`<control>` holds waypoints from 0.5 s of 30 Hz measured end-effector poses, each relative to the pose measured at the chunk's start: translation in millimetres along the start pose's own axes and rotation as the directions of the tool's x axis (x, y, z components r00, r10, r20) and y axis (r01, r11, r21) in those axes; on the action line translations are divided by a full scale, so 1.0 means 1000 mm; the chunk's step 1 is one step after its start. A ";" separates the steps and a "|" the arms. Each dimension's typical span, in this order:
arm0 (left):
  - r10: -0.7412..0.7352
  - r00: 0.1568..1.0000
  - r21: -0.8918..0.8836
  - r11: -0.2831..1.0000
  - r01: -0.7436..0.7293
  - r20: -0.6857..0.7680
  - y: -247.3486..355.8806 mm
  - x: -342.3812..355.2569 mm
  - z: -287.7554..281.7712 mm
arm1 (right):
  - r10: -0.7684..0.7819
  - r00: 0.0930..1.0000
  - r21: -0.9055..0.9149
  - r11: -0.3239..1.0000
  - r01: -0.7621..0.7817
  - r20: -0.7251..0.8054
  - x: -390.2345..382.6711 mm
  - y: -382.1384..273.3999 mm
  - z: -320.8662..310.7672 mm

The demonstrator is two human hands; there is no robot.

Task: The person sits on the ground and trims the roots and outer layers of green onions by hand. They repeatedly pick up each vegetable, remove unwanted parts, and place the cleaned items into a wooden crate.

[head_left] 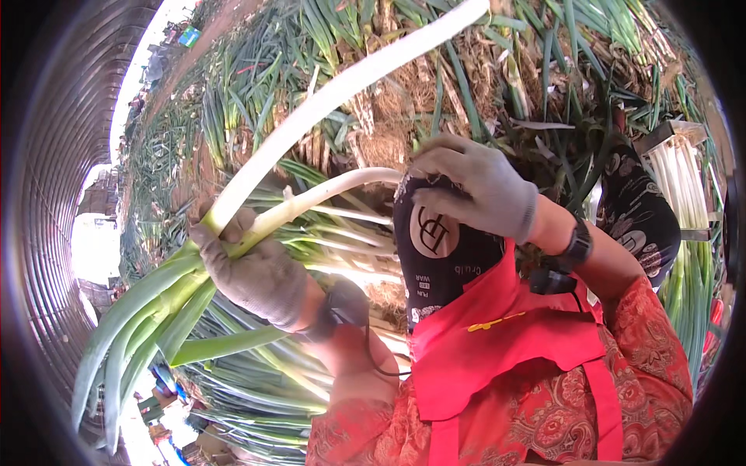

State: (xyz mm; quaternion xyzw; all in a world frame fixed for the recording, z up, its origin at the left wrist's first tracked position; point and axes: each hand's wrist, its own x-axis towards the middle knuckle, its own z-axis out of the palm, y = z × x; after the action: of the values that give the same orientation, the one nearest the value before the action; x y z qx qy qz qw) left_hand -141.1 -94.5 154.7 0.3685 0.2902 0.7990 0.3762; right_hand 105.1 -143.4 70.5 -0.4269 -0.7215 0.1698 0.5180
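My left hand (260, 276), in a dirty grey glove, is closed around two long green onions. One white stalk (350, 81) slants up to the far right. The other stalk (334, 186) bends across to my knee, where its tip meets the black cloth. Their green leaves (148, 326) hang below the hand to the near left. My right hand (474, 186), in a pale grey glove, is over the black patterned cloth on my knee (443, 256). Its fingers are curled but apart from the thumb, with nothing visible between them, close to the bent stalk's tip.
Heaps of green onions (334, 39) with brown roots and dry husks lie ahead. More onions (249, 388) are spread beneath my left arm. At the right, white stalks (684, 182) are stacked in a rack. A ribbed curved wall (54, 194) rises at the left. I wear a red apron (505, 342).
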 end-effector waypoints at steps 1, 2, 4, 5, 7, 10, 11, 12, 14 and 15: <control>0.000 0.992 -0.069 0.998 0.009 0.125 -0.002 0.005 -0.010 | -0.061 0.995 -0.038 0.998 0.058 -0.079 0.012 -0.007 0.003; 0.029 0.992 -0.046 0.999 -0.024 0.124 -0.008 0.004 -0.014 | -0.079 0.992 0.001 0.997 0.079 -0.099 0.023 -0.013 0.006; 0.085 0.989 -0.002 0.996 -0.085 0.122 -0.018 -0.001 -0.010 | -0.110 0.984 0.073 0.990 0.121 -0.137 0.039 -0.026 0.010; 0.079 0.997 0.052 0.996 -0.079 -0.002 -0.020 -0.001 0.001 | -0.158 0.972 0.073 0.982 0.173 -0.176 0.043 -0.033 0.012; 0.133 0.988 0.323 0.935 -0.150 0.075 -0.026 0.007 0.011 | -0.169 0.985 0.043 0.984 0.171 -0.027 0.042 -0.046 0.006; 0.089 0.992 0.285 0.952 -0.112 0.092 -0.026 0.028 0.021 | 0.008 0.931 0.016 1.000 -0.015 0.366 0.021 -0.051 0.007; -0.003 0.997 0.058 0.998 -0.002 0.082 -0.030 0.045 0.017 | 0.003 0.905 -0.004 1.000 -0.001 0.425 0.010 -0.041 0.010; -0.108 0.989 -0.171 0.977 0.124 0.099 -0.037 0.057 0.018 | 0.011 0.875 -0.030 1.000 0.004 0.483 0.005 -0.036 0.010; -0.260 0.962 -0.312 0.910 0.272 0.078 -0.047 0.061 0.028 | 0.147 0.831 -0.064 0.989 -0.133 0.537 0.005 -0.038 0.005; -0.329 0.943 -0.338 0.883 0.327 0.052 -0.052 0.060 0.032 | 0.213 0.802 -0.083 0.976 -0.202 0.558 0.004 -0.039 0.002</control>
State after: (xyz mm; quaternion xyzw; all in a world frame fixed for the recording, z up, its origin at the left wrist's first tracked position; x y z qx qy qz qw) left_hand -121.3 -11.2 156.3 0.2405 0.2063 0.7633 0.5630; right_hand 85.3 -162.7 98.8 -0.4391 -0.7926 0.3365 0.2563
